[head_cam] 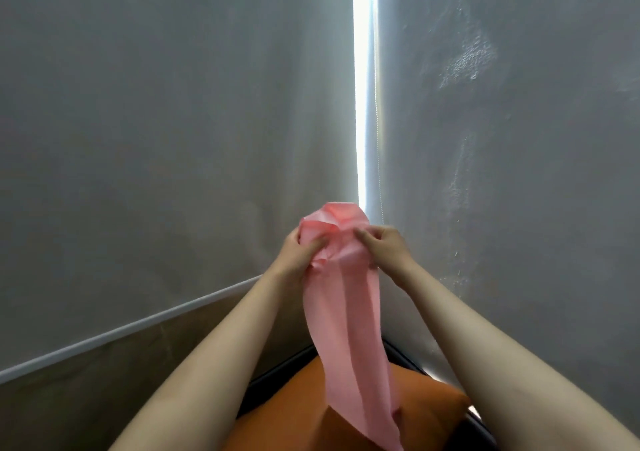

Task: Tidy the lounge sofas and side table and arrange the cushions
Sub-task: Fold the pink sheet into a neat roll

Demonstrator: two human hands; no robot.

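Both hands are raised in front of the grey roller blinds (173,121). The left hand (298,255) and right hand (384,248) pinch the bunched top of a long pink cloth (341,312), level and equally near. Its long axis hangs straight down toward the orange cushion (301,412) below.

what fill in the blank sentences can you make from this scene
1. The left hand and right hand grip a ____ cloth.
2. The cloth hangs down over an ____ cushion.
3. A bright gap runs between two ____ blinds.

Missing words: pink; orange; grey
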